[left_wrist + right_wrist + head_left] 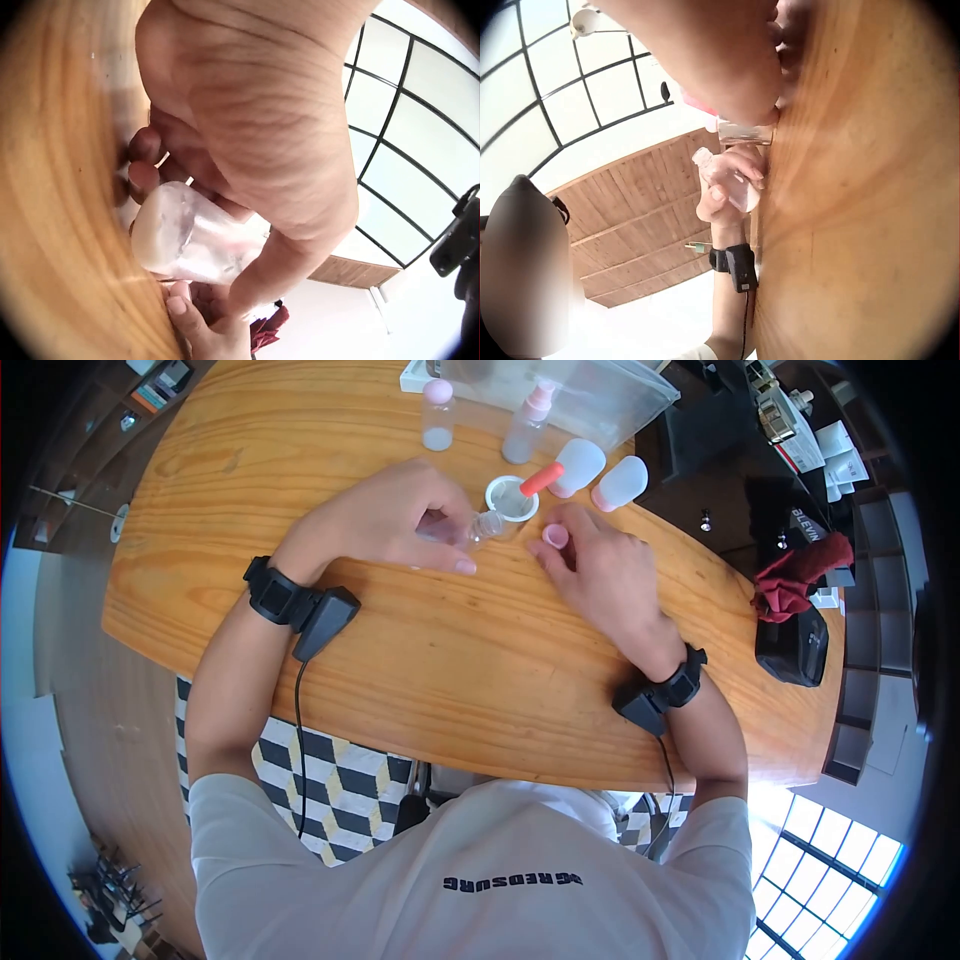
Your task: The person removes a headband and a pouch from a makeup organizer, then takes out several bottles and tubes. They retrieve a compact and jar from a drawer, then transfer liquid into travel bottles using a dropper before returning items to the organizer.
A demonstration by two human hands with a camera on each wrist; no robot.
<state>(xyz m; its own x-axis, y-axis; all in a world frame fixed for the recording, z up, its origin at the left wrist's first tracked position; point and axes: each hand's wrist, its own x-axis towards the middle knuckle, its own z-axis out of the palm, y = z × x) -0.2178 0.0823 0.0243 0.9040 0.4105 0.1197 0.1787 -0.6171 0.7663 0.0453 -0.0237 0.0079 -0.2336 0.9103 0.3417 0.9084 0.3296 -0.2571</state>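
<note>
My left hand (405, 520) grips a small clear bottle (487, 525), its uncapped neck pointing towards the right hand. In the left wrist view, the left hand (255, 112) curls around the bottle (202, 232), which lies tilted low over the wood. My right hand (610, 570) pinches a small pink cap (555, 536) between thumb and fingers, apart from the bottle neck. The right wrist view shows the bottle (739, 187) in the left hand (718, 204), with liquid visible inside; the right hand (705, 56) hides its cap there.
Beyond the hands stand a white-rimmed jar (511, 499) with a coral-coloured item (542, 479) at its edge, a pink-topped bottle (438, 420), a pink pump bottle (526, 428) and two frosted containers (581, 466) (621, 483). Behind is a clear bin (600, 405); a black case (793, 647) lies right.
</note>
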